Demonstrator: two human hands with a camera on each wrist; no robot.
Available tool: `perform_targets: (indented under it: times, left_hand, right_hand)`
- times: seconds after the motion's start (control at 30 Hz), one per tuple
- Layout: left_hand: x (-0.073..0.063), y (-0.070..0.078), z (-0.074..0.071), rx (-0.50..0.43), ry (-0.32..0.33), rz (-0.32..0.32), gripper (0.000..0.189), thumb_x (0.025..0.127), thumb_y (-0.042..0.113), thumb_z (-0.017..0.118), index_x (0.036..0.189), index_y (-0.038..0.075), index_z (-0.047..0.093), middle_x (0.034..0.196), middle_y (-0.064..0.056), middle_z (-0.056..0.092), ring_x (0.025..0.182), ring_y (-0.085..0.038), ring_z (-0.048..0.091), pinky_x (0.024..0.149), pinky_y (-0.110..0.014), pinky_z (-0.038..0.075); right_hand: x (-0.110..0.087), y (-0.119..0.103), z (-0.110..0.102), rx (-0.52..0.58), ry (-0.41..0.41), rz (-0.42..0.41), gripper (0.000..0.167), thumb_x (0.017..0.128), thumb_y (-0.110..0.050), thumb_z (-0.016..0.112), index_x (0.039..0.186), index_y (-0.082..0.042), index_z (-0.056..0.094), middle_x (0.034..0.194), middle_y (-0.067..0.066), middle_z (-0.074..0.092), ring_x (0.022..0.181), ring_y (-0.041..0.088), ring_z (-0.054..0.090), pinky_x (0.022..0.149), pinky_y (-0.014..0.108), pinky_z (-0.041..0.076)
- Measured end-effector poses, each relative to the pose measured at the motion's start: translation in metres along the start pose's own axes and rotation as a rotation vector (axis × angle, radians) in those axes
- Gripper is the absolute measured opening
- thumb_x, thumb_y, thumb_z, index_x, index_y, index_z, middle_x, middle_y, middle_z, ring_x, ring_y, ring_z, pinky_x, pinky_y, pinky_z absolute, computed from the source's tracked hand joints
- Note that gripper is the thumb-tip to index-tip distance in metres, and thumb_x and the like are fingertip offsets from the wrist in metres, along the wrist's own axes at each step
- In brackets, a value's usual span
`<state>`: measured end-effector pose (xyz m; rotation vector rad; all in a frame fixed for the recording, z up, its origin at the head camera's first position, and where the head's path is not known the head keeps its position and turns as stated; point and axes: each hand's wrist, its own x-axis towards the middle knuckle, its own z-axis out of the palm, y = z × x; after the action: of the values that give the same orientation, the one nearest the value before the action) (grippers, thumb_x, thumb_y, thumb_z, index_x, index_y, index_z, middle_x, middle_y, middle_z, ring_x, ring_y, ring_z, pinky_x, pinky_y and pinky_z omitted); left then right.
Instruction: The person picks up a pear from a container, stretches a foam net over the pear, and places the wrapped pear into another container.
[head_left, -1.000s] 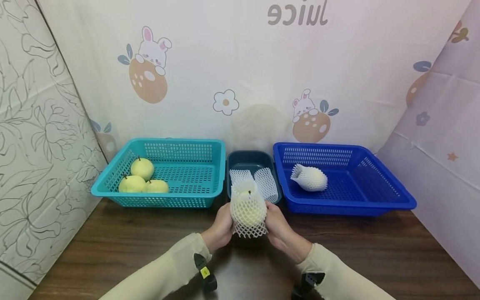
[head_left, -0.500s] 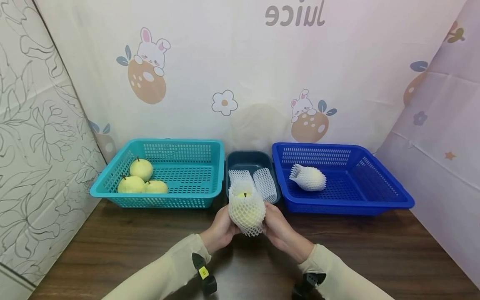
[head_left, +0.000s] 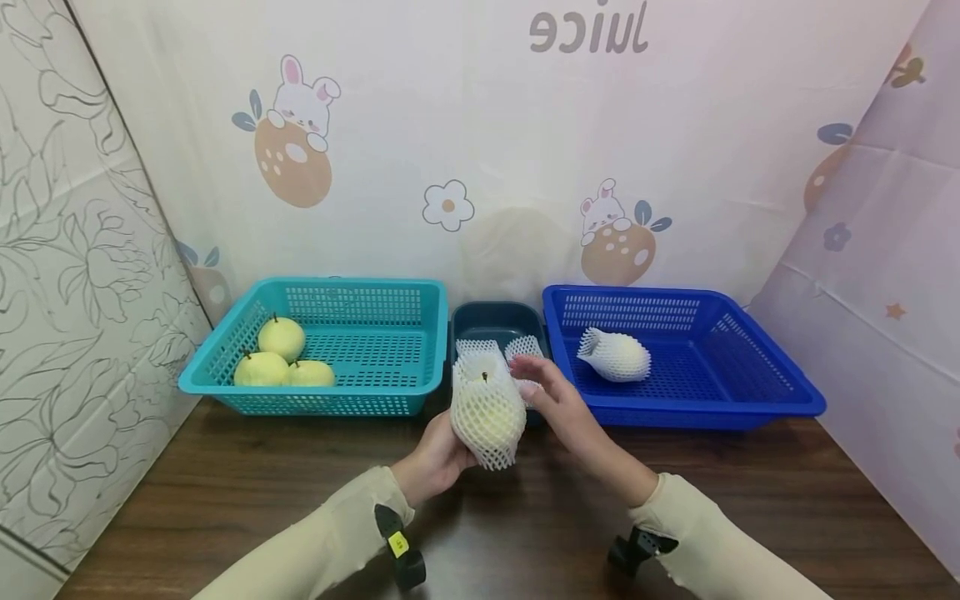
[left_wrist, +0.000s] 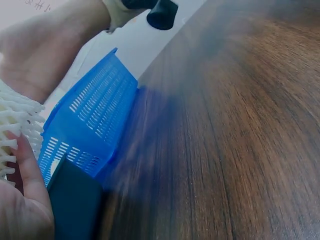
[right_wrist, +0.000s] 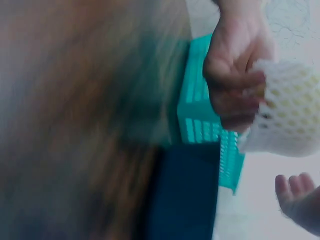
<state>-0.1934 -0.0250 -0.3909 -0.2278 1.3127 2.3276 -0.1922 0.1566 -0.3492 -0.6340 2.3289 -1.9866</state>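
In the head view a pear (head_left: 491,417) sits in a white foam net sleeve (head_left: 474,367), its stem showing near the open top. My left hand (head_left: 435,458) grips it from the left and below, above the table in front of the small tray. In the right wrist view the left fingers (right_wrist: 240,97) curl against the net's lower end. My right hand (head_left: 562,412) is on the right of the sleeve, near its upper part, with fingers loosely bent. The right wrist view shows this right hand (right_wrist: 302,200) apart from the net, holding nothing.
A turquoise basket (head_left: 390,389) with 3 bare pears (head_left: 283,337) stands at the left. More foam nets (head_left: 522,346) lie in the small dark tray (head_left: 495,310), partly hidden. At the right, a blue basket (head_left: 720,408) holds one net-wrapped pear (head_left: 618,357).
My right hand has let go of the wrapped pear and moved up along its right side. The left hand keeps hold, and the pear has shifted slightly left and tilted.
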Motion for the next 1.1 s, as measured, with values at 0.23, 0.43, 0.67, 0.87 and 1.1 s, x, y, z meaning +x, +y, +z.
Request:
perform_targets:
  times: [0.23, 0.43, 0.67, 0.87, 1.1]
  left_hand:
    - [-0.001, -0.002, 0.002, 0.058, -0.041, 0.017, 0.043, 0.102, 0.029, 0.04, 0.14, 0.008, 0.043, 0.121, -0.011, 0.06, 0.099, -0.019, 0.061, 0.082, -0.04, 0.05]
    - [-0.004, -0.002, 0.004, 0.061, -0.037, 0.018, 0.043, 0.103, 0.028, 0.038, 0.139, 0.005, 0.044, 0.118, -0.01, 0.063, 0.094, -0.015, 0.062, 0.077, -0.035, 0.052]
    - [-0.005, -0.003, 0.001, 0.075, -0.061, 0.03, 0.042, 0.103, 0.027, 0.038, 0.137, 0.004, 0.045, 0.111, -0.008, 0.064, 0.088, -0.014, 0.061, 0.072, -0.033, 0.051]
    - [-0.008, 0.002, 0.0, 0.132, -0.119, 0.009, 0.043, 0.103, 0.028, 0.037, 0.139, 0.007, 0.043, 0.114, -0.01, 0.062, 0.09, -0.019, 0.061, 0.077, -0.038, 0.051]
    - [-0.015, 0.022, -0.001, 0.323, -0.198, 0.026, 0.038, 0.103, 0.028, 0.036, 0.13, 0.004, 0.048, 0.106, -0.013, 0.062, 0.091, -0.024, 0.062, 0.082, -0.044, 0.051]
  right_hand:
    - [-0.005, 0.006, 0.008, -0.266, -0.149, -0.154, 0.102, 0.069, -0.023, 0.086, 0.148, -0.021, 0.022, 0.141, 0.001, 0.04, 0.121, 0.025, 0.044, 0.098, 0.049, 0.037]
    - [-0.007, 0.02, 0.018, -0.247, -0.069, -0.229, 0.103, 0.062, -0.016, 0.09, 0.144, -0.016, 0.028, 0.131, 0.003, 0.048, 0.109, 0.021, 0.049, 0.094, 0.036, 0.041]
    - [-0.01, 0.004, 0.028, -0.225, -0.025, -0.309, 0.092, 0.059, -0.001, 0.087, 0.135, 0.0, 0.034, 0.121, 0.013, 0.052, 0.101, 0.023, 0.05, 0.088, 0.033, 0.042]
    - [-0.013, -0.021, 0.03, -0.218, 0.0, -0.294, 0.093, 0.057, 0.005, 0.082, 0.134, 0.007, 0.03, 0.12, 0.018, 0.05, 0.101, 0.024, 0.049, 0.088, 0.032, 0.042]
    - [-0.004, -0.033, 0.012, -0.279, 0.008, -0.323, 0.097, 0.057, 0.004, 0.084, 0.136, 0.004, 0.029, 0.126, 0.017, 0.046, 0.105, 0.025, 0.049, 0.09, 0.032, 0.042]
